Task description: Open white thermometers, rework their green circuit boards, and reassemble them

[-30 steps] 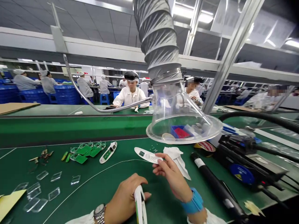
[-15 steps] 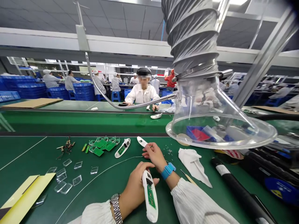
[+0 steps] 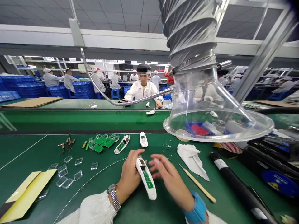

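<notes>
My left hand (image 3: 129,174) grips a white device half-shell (image 3: 146,178) with a green circuit board inside, held over the green mat. My right hand (image 3: 170,179), wearing a blue wristband, hovers just right of that shell with fingers spread and nothing in it. A white cover piece (image 3: 143,139) lies on the mat beyond my hands. Another open shell with a board (image 3: 121,144) lies to its left, beside a pile of green circuit boards (image 3: 102,142).
Clear plastic lenses (image 3: 67,169) and yellow card (image 3: 28,193) lie at left. A white cloth (image 3: 192,157), wooden stick (image 3: 198,184) and black tool (image 3: 235,183) lie at right, under a clear fume hood (image 3: 217,121). A person works across the conveyor (image 3: 70,119).
My right hand let go of the white cover piece on the mat and drew back beside the shell. My left hand lifted the shell forward.
</notes>
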A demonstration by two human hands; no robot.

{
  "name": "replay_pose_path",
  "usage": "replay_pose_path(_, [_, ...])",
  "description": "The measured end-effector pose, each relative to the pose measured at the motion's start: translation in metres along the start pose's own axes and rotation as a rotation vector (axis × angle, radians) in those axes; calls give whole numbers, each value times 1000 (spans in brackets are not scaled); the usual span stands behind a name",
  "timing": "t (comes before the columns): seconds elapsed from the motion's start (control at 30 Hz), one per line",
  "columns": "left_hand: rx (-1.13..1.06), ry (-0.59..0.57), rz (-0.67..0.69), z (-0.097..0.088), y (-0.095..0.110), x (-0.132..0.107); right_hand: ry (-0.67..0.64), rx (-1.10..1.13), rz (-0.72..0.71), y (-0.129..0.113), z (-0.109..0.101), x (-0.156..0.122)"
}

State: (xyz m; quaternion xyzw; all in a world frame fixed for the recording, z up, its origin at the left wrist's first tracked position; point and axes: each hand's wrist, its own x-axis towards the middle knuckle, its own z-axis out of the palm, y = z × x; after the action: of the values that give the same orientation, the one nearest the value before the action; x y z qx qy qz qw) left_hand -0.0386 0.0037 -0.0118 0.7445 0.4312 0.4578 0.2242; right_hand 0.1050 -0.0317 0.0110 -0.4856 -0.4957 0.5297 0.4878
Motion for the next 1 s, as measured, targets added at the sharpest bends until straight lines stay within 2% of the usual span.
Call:
replay_pose_path(0.13, [79,-52,108,0,10,-6,-251,243,199,19,12,-44])
replay_pose_path(0.17, [73,-70,126,1,12,-8,-277,280,216,26,14,-50])
replay_pose_path(0.23, [14,-84,99,2,14,-11,-222,298,199,36,15,-54])
replay_pose_path(0.3, [-118,-56,-13,5,15,-14,-86,268,145,42,11,-55])
replay_pose_path(0.4, [-469,-62,-248,13,22,-21,74,209,78,45,5,-54])
replay_pose_path(0.5, [-768,-284,-533,28,38,-30,118,158,39,47,1,-59])
replay_pose_path(0.57, [-858,-418,-718,38,49,-34,64,61,29,45,-7,-66])
replay_pose_path(0.6, [-888,-444,-781,42,54,-35,3,-23,25,42,-15,-71])
replay_pose_path(0.7, [-978,-443,-845,48,59,-31,-130,-377,-9,23,-61,-89])
replay_pose_path(0.73, [-998,-459,-850,48,58,-29,-66,-502,-36,15,-83,-95])
replay_pose_path(0.83, [-1030,-505,-862,48,51,-25,303,-856,-102,-7,-162,-108])
replay_pose_path(0.9, [-1042,-514,-855,49,47,-25,403,-1190,-204,-14,-210,-110])
replay_pose_path(0.93, [-1044,-521,-853,50,46,-25,387,-1378,-251,-15,-230,-108])
replay_pose_path(1.0, [-1033,-524,-856,52,46,-26,239,-1693,-377,-12,-258,-99])
